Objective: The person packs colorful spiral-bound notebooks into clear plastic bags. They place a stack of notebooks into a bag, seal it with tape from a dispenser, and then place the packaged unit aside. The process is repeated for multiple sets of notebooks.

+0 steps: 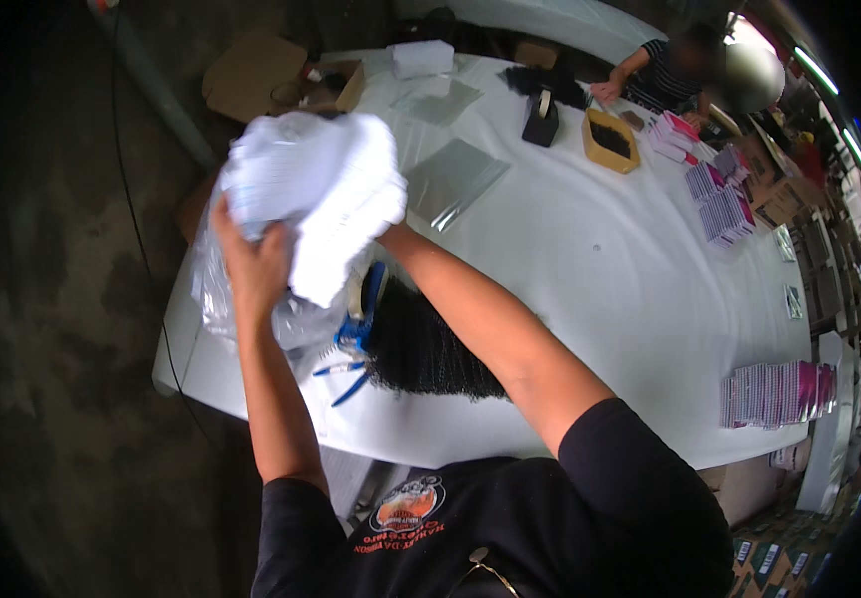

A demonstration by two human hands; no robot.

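Note:
A thick bundle of white, paper-like sheets is held up over the table's left side, its edges blurred. My left hand is closed on its lower left edge, thumb and fingers gripping it. My right arm reaches to the bundle's right side, where the hand is hidden behind it. Beneath, a crumpled clear plastic bag lies on the table. Close by are a blue tape dispenser, a blue-handled tool and a heap of black mesh-like strands.
On the white table lie clear plastic sheets, a black tape dispenser and a yellow tray of black pieces. Pink-and-white stacks stand at right. An open cardboard box sits far left. A person works across the table.

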